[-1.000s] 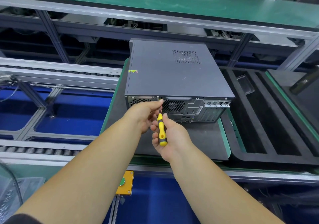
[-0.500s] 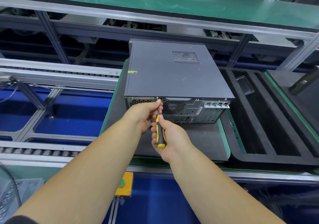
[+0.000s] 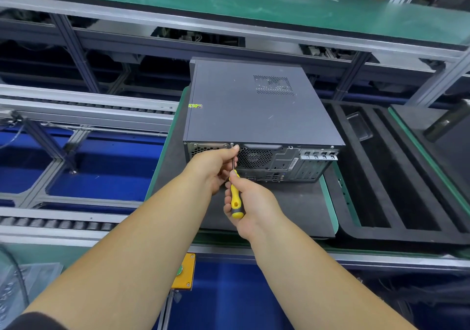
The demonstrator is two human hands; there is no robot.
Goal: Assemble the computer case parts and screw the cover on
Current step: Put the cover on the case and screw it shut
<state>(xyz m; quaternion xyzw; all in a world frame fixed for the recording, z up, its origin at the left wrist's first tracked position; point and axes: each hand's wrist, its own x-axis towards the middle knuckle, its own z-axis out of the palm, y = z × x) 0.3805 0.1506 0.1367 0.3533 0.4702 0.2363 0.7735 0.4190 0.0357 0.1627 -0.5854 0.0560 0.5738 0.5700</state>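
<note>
A dark grey computer case (image 3: pixel 256 108) lies flat on a black pad (image 3: pixel 292 207), its rear panel facing me and its cover on top. My right hand (image 3: pixel 250 203) grips the yellow-and-black handle of a screwdriver (image 3: pixel 235 198). The metal shaft points up at a screw near the top edge of the rear panel, left of the fan grille (image 3: pixel 254 157). My left hand (image 3: pixel 216 164) pinches the shaft near its tip, fingertips against the panel. The screw itself is hidden behind my fingers.
A green-edged pallet (image 3: pixel 329 202) carries the pad. To the right lies a black foam tray (image 3: pixel 376 177) with long slots. Roller conveyor rails (image 3: pixel 76 110) run on the left, a green shelf (image 3: pixel 229 1) above, and a yellow button box (image 3: pixel 184 271) hangs below the front rail.
The screwdriver handle has turned in my right hand, and my grip has shifted along it. My left hand stays at the shaft tip. The case has not moved.
</note>
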